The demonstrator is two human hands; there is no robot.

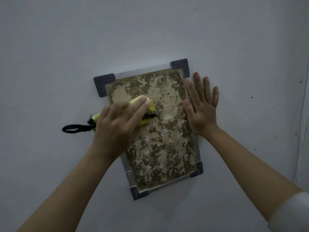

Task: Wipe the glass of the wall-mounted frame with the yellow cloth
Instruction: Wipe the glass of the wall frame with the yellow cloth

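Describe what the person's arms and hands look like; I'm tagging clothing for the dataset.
Both forearms are bare. The left hand and right hand wear no gloves, and no rings or watch show. Only a pale sleeve, pushed up, shows on the right arm at the picture's edge.

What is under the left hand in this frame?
The left hand holds the yellow cloth against the frame glass; its black loop sticks out left. The cloth's middle and the glass beneath are covered.
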